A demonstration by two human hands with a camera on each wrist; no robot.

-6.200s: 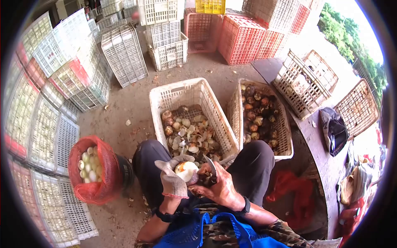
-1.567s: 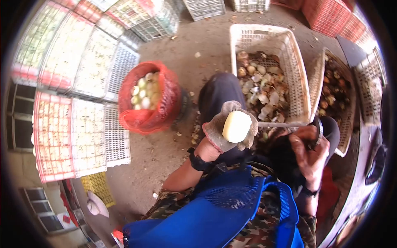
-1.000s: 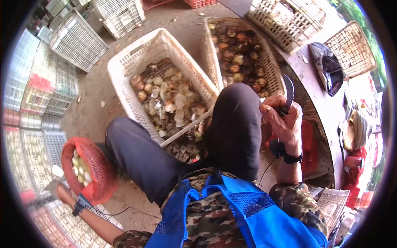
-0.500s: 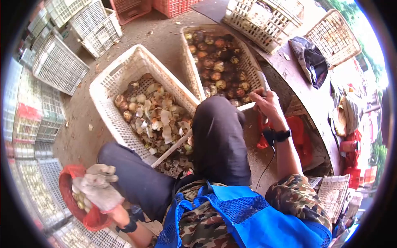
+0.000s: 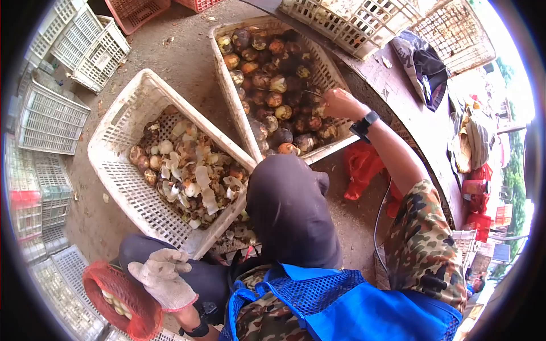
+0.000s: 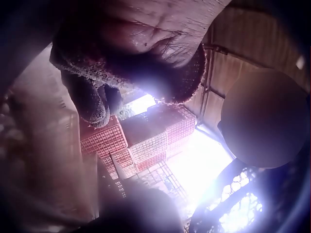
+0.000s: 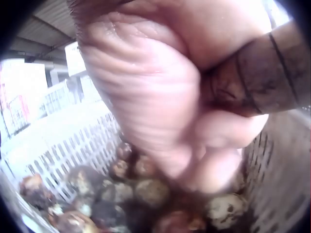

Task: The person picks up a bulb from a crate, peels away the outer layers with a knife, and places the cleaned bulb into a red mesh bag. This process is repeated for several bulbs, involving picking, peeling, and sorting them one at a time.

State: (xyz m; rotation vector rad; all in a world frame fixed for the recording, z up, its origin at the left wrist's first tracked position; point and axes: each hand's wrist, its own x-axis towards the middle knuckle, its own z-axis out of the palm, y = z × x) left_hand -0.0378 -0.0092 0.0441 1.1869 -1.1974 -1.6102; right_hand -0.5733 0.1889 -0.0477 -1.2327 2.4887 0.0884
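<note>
Floor: bare, dusty ground [image 5: 187, 42] scattered with small scraps; plastic crates [image 5: 54, 113] are stacked along the left, with red crates [image 5: 133, 11] at the far edge.
Bench: a dark, worn board [image 5: 369, 71] runs along the right, bearing a pale crate [image 5: 355, 23] and a dark cloth bundle [image 5: 424, 71].
Person: seated, in dark trousers [image 5: 290, 210], a blue vest [image 5: 330, 295] and a camouflage sleeve [image 5: 432, 244].
Bulb crate: a dirty white crate [image 5: 335, 146] holds many brown and orange unpeeled bulbs [image 5: 274, 99], beyond the right knee.
Right hand: bare, the right hand [image 5: 341, 103] reaches over the near right corner of that crate; its fingers are curled round a dark, banded handle [image 7: 262, 73], with bulbs just below. Whether it touches any bulb cannot be told.
Peel crate: a second white crate [image 5: 119, 184] stands to the left, holding pale peel scraps [image 5: 196, 182] and a few brown bulbs at one side.
Left hand: gloved, the left hand [image 5: 162, 278] hangs over the left thigh, its fingers loose and nothing visible in them.
Red bag: a red mesh bag [image 5: 145, 318] stands open just beside the glove, with pale peeled bulbs [image 5: 116, 304] inside.
</note>
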